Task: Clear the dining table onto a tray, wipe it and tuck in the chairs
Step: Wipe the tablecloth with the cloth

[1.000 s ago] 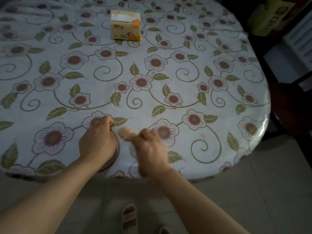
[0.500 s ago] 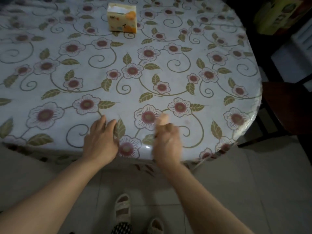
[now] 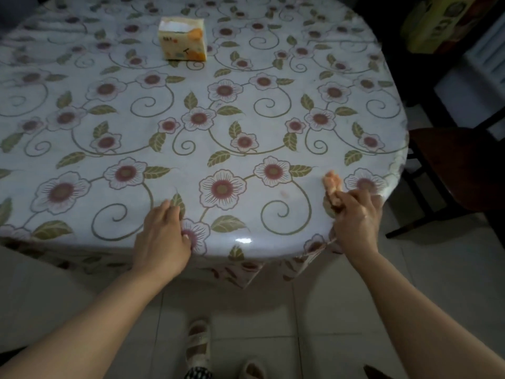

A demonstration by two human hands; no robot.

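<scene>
Left hand (image 3: 161,236) flat on desk (image 3: 246,132) near edge, 6 o'clock, fingers relaxed. Right hand (image 3: 355,214) at 4 o'clock rim, gripping orange cloth (image 3: 332,186) pressed on desk. Tissue box (image 3: 182,39) upright at 12 o'clock. Dark chair (image 3: 459,160) at 3 o'clock, just beside desk.

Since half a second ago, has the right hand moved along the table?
Yes. The right hand, holding a small cloth, has slid rightward along the table's near edge, from the middle flowers toward the chair.
</scene>
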